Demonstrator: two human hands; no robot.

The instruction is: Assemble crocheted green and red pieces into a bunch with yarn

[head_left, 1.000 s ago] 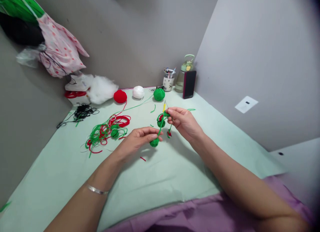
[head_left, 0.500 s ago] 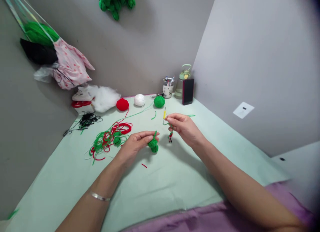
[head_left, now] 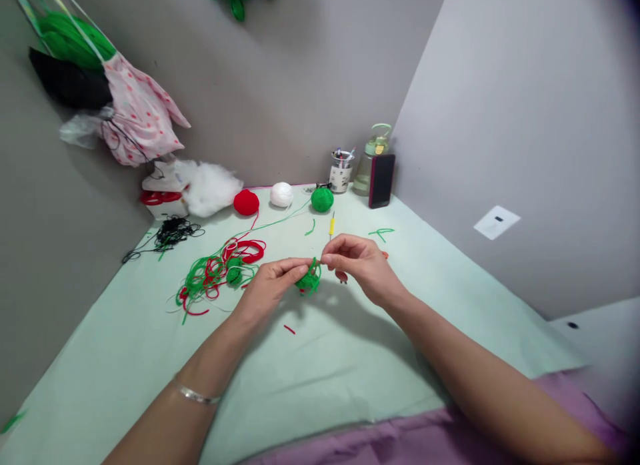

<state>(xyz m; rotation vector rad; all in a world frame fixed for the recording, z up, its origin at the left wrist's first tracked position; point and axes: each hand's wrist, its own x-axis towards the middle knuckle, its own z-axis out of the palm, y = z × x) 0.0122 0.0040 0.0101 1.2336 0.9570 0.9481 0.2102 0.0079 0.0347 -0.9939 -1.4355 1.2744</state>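
A small green crocheted piece (head_left: 307, 282) with a touch of red under it is pinched between the thumb and fingers of my left hand (head_left: 277, 281). Green strands loop up from its top. My right hand (head_left: 353, 257) has its thumb and forefinger pressed together at the right edge of that piece; whatever thin thing they pinch is too small to make out. Just beyond those fingers is a yellow-handled crochet hook (head_left: 332, 226), apparently lying on the table. A little red and black item (head_left: 343, 278) shows partly beneath my right hand.
Tangled red, green and white yarn (head_left: 210, 275) lies to the left, with black yarn (head_left: 173, 233) behind it. Red (head_left: 247, 202), white (head_left: 281, 195) and green (head_left: 323, 199) yarn balls line the back, near a pen jar (head_left: 341, 175), bottle (head_left: 364, 170) and phone (head_left: 382, 181).
My right hand has moved left, up to the green piece in my left hand. The piece has turned and now shows some red. The camera view has shifted slightly.
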